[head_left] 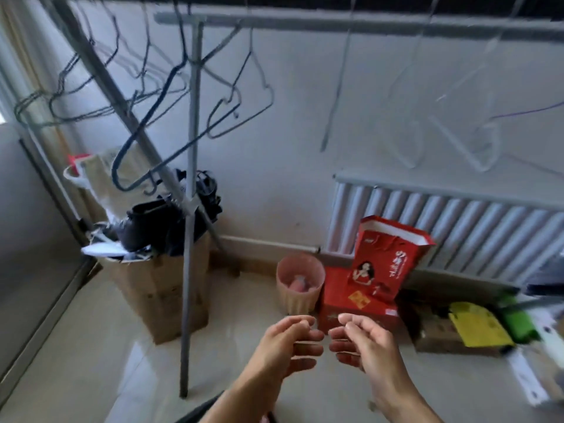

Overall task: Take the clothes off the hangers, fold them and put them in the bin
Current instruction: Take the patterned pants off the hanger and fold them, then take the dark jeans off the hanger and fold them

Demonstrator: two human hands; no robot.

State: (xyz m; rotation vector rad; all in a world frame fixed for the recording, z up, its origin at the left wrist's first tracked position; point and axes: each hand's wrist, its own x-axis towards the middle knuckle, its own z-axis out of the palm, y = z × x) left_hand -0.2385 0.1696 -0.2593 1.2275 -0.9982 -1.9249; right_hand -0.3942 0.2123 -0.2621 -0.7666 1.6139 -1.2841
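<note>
While left hand (287, 340), right hand (363, 340) hover empty, fingers loosely spread, rack pole (188, 254) stands before carton (152, 288), bare hangers (171, 117) above.

head view, looking forward and down, near floor (91, 346)

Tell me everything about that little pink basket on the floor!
The pink basket is small, round and looks like plastic, with upright ribs down its side and a smooth rim. It stands upright on the shiny tiled floor near the wall, close beside the red box on its right; whether they touch is unclear. Something pinkish lies inside.
</note>
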